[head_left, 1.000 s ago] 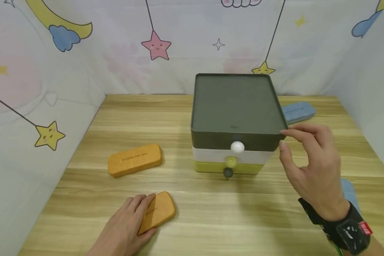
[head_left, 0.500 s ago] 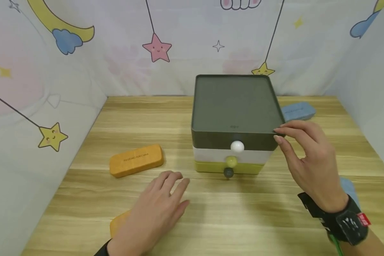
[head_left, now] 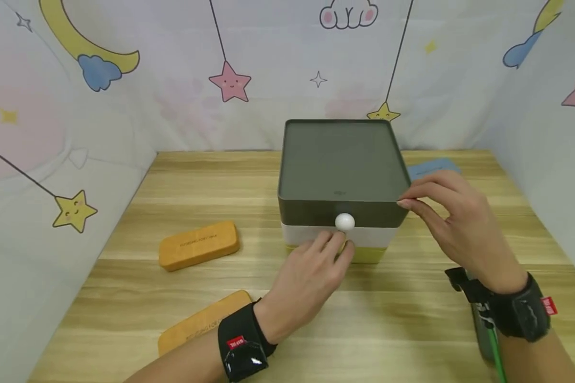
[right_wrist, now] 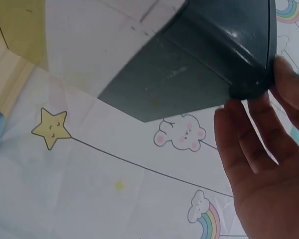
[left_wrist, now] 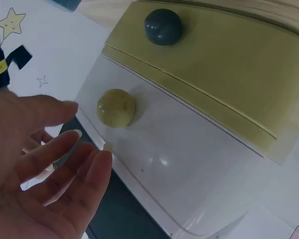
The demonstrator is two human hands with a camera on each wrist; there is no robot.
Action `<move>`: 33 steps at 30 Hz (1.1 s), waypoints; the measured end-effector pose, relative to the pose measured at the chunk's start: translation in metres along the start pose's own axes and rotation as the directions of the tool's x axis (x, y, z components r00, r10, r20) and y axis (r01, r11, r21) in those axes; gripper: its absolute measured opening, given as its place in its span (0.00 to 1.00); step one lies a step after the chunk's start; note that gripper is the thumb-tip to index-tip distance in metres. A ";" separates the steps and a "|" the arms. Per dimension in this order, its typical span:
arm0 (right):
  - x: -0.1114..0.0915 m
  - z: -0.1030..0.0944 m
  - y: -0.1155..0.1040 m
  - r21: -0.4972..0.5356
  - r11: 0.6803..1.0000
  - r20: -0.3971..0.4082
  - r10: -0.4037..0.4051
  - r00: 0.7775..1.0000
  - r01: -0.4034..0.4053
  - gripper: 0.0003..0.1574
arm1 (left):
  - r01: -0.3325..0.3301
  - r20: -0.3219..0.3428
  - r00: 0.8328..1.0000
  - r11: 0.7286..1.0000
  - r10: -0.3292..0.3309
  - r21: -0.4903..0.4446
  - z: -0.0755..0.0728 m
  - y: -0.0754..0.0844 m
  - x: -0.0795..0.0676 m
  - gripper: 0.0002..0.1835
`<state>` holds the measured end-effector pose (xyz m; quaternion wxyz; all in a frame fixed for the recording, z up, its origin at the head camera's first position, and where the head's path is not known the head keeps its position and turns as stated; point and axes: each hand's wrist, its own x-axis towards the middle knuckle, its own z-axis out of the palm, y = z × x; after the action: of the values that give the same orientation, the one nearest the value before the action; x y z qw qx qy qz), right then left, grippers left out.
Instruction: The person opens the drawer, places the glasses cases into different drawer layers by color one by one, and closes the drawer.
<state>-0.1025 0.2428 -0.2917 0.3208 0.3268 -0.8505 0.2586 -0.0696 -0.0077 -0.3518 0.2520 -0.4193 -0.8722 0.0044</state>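
Note:
A small box of stacked drawers (head_left: 335, 165) has a dark green top, a white middle and a yellow-green bottom. My left hand (head_left: 311, 276) is in front of it, fingers loosely bent beside the yellow-green knob (left_wrist: 116, 108) on the white drawer. A gap shows between fingers and knob in the left wrist view. The dark knob (left_wrist: 163, 27) on the bottom drawer is hidden from the head view, while the white knob (head_left: 345, 222) shows on the top. With thumb and fingers, my right hand (head_left: 460, 229) pinches the top drawer's front right corner.
Two orange cases (head_left: 198, 246) lie left on the wooden table (head_left: 211, 191), the nearer orange case (head_left: 206, 322) partly behind the left forearm. A blue case (head_left: 433, 167) lies behind the box at right. A dark object (head_left: 482, 335) shows beside the right forearm. Patterned cloth walls enclose the table.
My left hand has let go of the nearer orange case and moved up and right to the drawer knobs. My right hand stays at the box's corner. The view has shifted slightly.

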 end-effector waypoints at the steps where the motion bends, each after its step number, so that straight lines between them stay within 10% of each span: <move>1: 0.002 -0.002 0.001 0.005 1.000 0.035 -0.013 0.999 0.013 0.18 | 0.005 -0.005 1.000 1.000 -0.005 0.004 0.002 0.000 0.001 0.14; 16: 0.016 -0.014 0.007 0.095 0.995 0.217 -0.043 0.975 0.023 0.19 | 0.148 -0.048 0.988 0.988 -0.150 -0.039 0.019 0.004 0.001 0.15; 33: 0.010 -0.012 0.010 0.099 0.995 0.212 -0.032 0.977 0.011 0.19 | 0.111 -0.110 0.987 0.990 -0.120 -0.085 0.030 0.006 0.000 0.13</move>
<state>-0.1106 0.2531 -0.2792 0.2139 0.3773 -0.8628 0.2598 -0.0788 0.0025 -0.3789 0.2849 -0.3773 -0.8785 -0.0685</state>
